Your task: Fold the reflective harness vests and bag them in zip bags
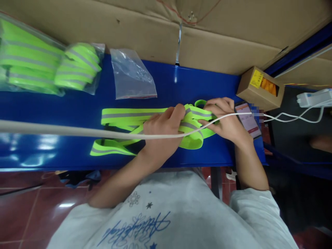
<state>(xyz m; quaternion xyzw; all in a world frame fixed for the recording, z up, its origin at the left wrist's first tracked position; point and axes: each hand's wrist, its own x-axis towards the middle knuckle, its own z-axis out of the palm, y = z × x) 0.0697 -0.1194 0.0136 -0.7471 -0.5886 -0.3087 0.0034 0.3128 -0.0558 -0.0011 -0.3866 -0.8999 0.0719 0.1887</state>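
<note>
Fluorescent yellow-green reflective straps (193,138) with a grey stripe lie in loose loops on the blue table. My left hand (163,124) is closed around the middle of them, knuckles up, with flat lengths running out to its left. At the right end of the bundle, my right hand (225,119) holds the strap between curled fingers and a thumb; its fingertips are partly hidden by the fabric. A white cable (116,134) crosses the view in front of both hands.
Clear bags of folded yellow-green straps (31,64) lie at the far left. A clear zip bag (133,76) rests behind the hands. Right of my right hand are a phone (249,121) and a cardboard box (249,86) with orange contents. A white power strip (315,98) sits farther right.
</note>
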